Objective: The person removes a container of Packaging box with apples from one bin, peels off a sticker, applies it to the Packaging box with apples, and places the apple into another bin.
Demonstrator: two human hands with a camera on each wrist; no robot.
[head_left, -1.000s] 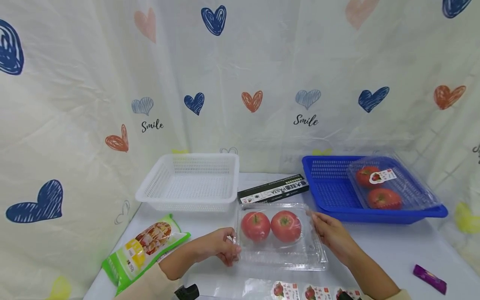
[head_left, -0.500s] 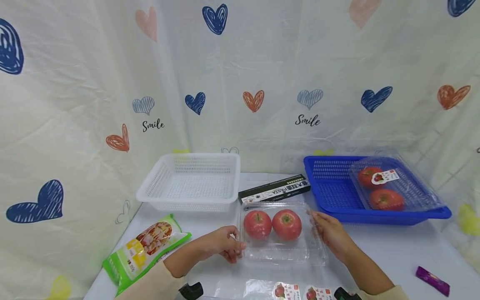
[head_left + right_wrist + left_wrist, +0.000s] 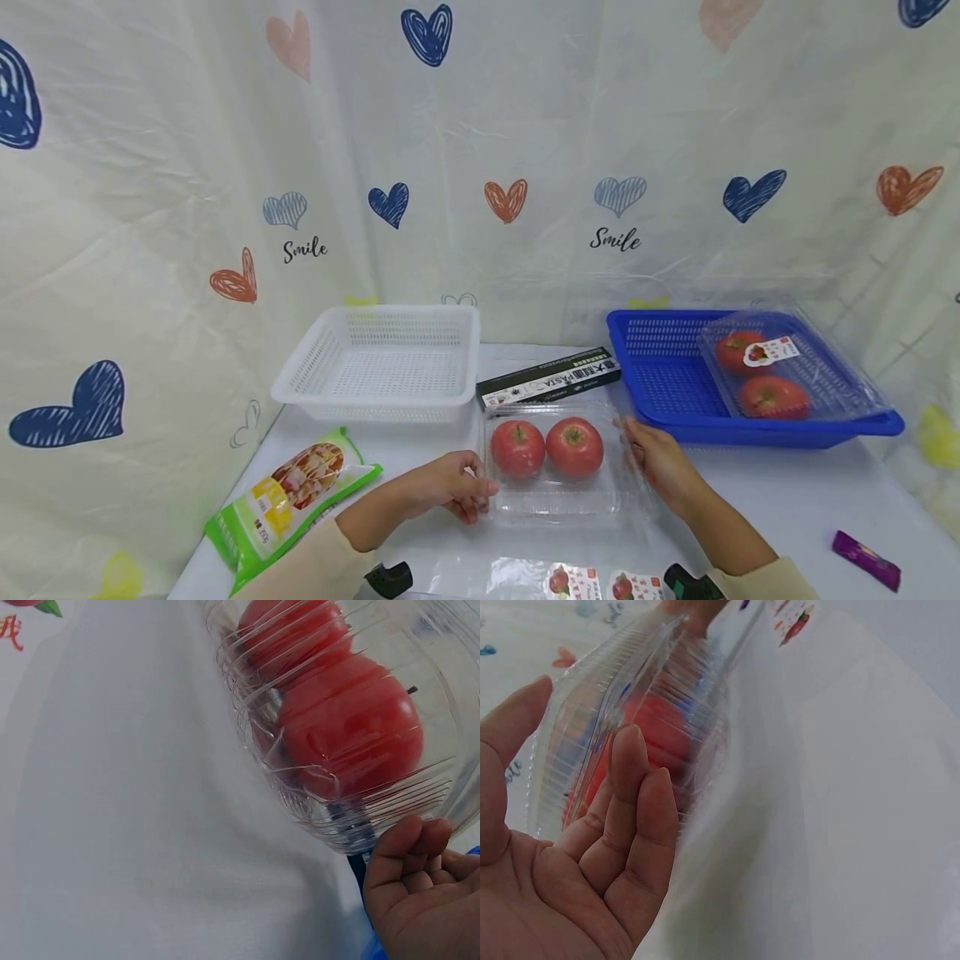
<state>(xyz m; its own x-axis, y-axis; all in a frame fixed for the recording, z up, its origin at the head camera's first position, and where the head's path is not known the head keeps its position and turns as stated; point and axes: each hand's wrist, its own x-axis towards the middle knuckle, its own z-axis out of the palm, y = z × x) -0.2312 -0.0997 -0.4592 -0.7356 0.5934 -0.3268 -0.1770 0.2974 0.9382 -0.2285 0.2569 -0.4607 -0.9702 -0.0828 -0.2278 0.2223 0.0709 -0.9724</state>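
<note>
A clear plastic clamshell container [image 3: 558,500] with two red apples [image 3: 574,447] inside is between my hands in the middle of the head view. My left hand [image 3: 453,486] holds its left side. In the left wrist view, the thumb is on one side of the plastic and the curled fingers [image 3: 656,817] are on the other. At the opposite side, my right hand [image 3: 663,467] pinches the container's edge. The right wrist view shows the bent fingers [image 3: 397,844] at the ribbed corner, close to one apple [image 3: 352,727].
Behind stand a white basket [image 3: 375,408], a black pasta box [image 3: 551,377] and a blue basket [image 3: 652,367] bearing a labelled apple pack [image 3: 772,396]. A green-edged food bag [image 3: 292,500] lies left, a purple packet [image 3: 866,560] right. Apple stickers [image 3: 573,582] lie in front.
My left hand and the container's left side have shifted slightly right. The container's near edge appears higher in view. My right wrist has moved a little left, with a third sticker no longer visible.
</note>
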